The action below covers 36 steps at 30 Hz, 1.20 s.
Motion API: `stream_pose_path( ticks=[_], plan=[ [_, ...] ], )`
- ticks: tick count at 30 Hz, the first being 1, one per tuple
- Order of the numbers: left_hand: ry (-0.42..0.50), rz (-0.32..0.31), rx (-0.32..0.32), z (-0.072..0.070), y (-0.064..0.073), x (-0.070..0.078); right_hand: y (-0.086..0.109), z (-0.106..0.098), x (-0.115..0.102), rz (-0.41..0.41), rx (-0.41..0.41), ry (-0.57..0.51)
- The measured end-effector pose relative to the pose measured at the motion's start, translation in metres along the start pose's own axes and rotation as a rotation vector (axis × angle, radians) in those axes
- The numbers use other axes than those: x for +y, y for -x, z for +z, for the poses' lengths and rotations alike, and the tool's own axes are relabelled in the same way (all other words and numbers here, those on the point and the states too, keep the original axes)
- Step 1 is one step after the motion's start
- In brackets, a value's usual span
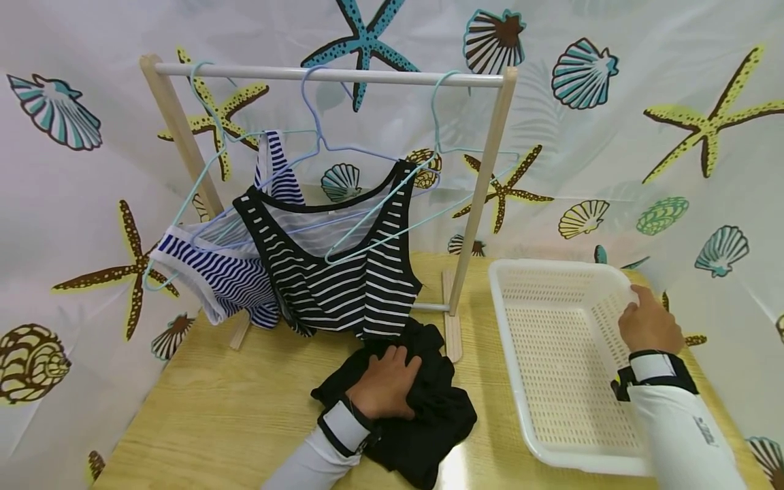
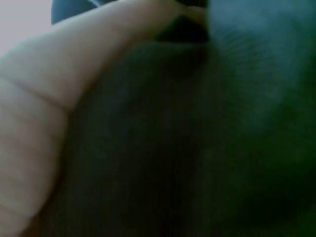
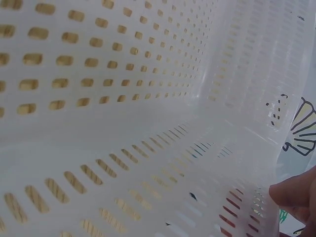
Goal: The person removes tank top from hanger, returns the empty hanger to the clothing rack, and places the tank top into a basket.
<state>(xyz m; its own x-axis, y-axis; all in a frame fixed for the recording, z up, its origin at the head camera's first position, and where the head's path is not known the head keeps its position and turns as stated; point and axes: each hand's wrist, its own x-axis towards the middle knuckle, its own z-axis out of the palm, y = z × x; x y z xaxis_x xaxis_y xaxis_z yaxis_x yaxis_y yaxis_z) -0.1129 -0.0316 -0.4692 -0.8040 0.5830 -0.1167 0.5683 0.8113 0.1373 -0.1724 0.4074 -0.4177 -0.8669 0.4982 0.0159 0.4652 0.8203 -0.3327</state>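
Left hand lies on the crumpled black cloth, fingers spread; whether they pinch any fabric, cannot tell, left wrist view dark and blurred; right hand grips the right rim of the white basket, thumb at the wall's edge; cloth sits on the table, between the clothes rack's right foot and the table's near side.

Risks, judged: a loose hold could let cloth folds slip; lifting straight up could snag the striped black top, since its hem hangs right at the cloth; a one-sided pull on the rim could tip or skid the basket, as nothing weighs it down.

Around: blue-striped garment hangs left of the top; bare mint hanger overlaps the top in view; rack's right post and foot stand between hanging clothes and basket; patterned sheet behind.
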Motion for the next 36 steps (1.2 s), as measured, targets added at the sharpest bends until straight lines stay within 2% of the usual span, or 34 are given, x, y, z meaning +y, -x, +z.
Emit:
stream_pose_path(
  ticks=[36],
  plan=[
    [-0.041, 0.019, -0.008, 0.002, 0.020, 0.020, -0.002, 0.002, 0.004, -0.013, -0.003, -0.006]
  ],
)
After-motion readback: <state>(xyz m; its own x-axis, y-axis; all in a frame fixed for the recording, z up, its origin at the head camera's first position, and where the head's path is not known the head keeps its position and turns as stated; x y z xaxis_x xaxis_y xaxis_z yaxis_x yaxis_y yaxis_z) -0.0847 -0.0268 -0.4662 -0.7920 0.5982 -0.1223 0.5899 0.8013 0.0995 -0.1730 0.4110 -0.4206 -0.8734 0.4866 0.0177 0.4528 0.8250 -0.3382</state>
